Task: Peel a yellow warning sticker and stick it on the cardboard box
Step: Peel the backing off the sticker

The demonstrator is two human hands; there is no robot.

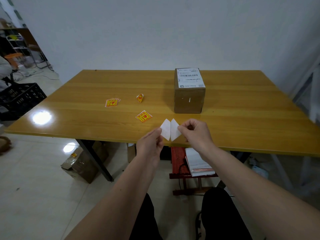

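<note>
Both hands hold a sticker [170, 129] above the table's near edge, its white back facing me and split into two flaps along the middle. My left hand [151, 142] pinches the left flap and my right hand [196, 131] pinches the right flap. The cardboard box [189, 99] stands upright beyond my right hand, with a white shipping label on top. One yellow warning sticker [143, 116] lies flat on the table [86, 122] just left of my hands. A curled one [140, 98] and a small stack of them [112, 102] lie farther back.
A black plastic crate [20, 99] stands off the table's left end. Under the table are a taped cardboard box [81, 167] and a red stool with a notebook [199, 161]. A white wall runs behind the table. My knees are at the bottom.
</note>
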